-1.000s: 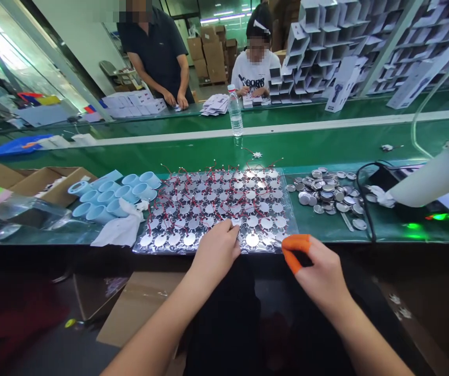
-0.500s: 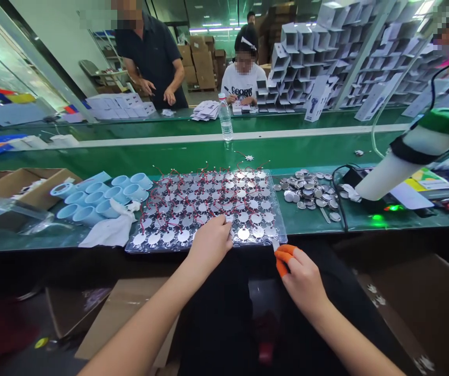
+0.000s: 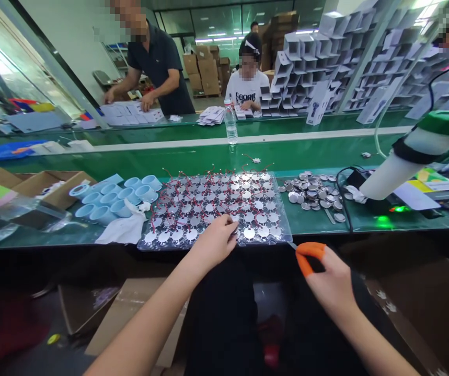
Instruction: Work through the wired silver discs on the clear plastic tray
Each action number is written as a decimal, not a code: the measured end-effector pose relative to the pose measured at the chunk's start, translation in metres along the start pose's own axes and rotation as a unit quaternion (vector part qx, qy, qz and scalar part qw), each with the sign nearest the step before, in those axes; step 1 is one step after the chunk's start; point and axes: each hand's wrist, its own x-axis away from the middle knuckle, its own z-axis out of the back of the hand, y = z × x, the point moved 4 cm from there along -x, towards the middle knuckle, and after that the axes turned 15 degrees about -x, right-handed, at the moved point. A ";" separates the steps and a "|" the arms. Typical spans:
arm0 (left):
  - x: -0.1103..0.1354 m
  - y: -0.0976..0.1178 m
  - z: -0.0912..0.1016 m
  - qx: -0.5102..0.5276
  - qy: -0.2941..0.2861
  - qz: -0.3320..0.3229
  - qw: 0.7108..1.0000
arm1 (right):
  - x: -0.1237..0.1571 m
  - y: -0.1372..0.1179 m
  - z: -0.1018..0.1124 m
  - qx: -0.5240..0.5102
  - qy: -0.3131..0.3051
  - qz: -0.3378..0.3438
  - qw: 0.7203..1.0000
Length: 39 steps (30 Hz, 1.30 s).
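Observation:
A clear plastic tray lies on the green belt. Rows of star-edged silver metal discs fill it, with thin red wires looped across them. My left hand rests at the tray's front edge, fingertips curled against a disc; whether they grip it is hard to tell. My right hand wears orange finger cots and hovers just off the tray's front right corner. A thin metal tool pokes from its fingertips.
To the right stands a pile of round metal discs, then a black cable. Pale blue plastic cups and a white cloth lie left of the tray. Cardboard boxes sit further left. Co-workers sit beyond the belt.
My right hand has moved rightward, further from the tray, with the metal tip still showing. My left hand stays at the tray edge. The view has shifted slightly.

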 end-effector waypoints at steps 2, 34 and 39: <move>0.002 -0.006 0.002 0.048 -0.001 -0.023 0.999 | -0.011 0.007 -0.003 -0.094 0.023 -0.111 0.989; 0.010 -0.021 -0.015 0.172 0.063 0.152 0.971 | -0.055 0.012 -0.143 -0.366 -0.034 -0.379 0.849; 0.014 -0.023 -0.019 0.209 0.056 0.158 0.963 | -0.057 0.011 -0.145 -0.387 -0.022 -0.382 0.839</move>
